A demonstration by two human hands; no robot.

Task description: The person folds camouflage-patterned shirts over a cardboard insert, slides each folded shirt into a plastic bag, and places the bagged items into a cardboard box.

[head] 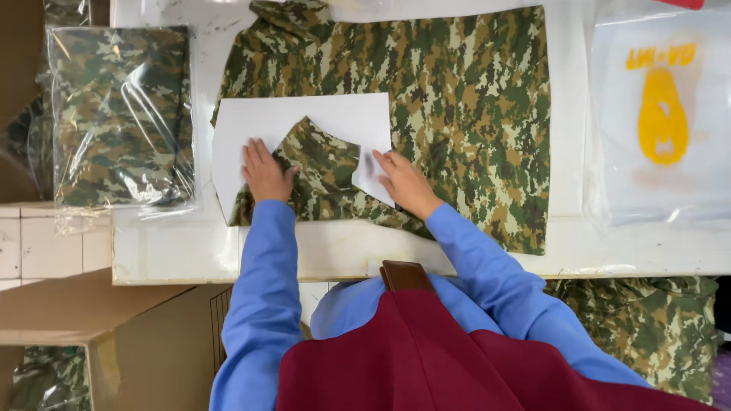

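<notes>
Both arms reach forward, left hand (263, 172) and right hand (403, 183) pressed flat, palms down.

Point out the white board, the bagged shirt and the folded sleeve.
white board (335, 114), head view, bare upper middle of the sheet.
bagged shirt (118, 114), head view, middle of the wrapped camouflage pack.
folded sleeve (320, 171), head view, middle of the camouflage flap lying over the board.

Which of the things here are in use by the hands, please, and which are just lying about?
In use: camouflage shirt, white board on it, folded sleeve, left hand, right hand.

Lying about: bagged shirts, printed plastic bags, cardboard box, loose shirts.
</notes>
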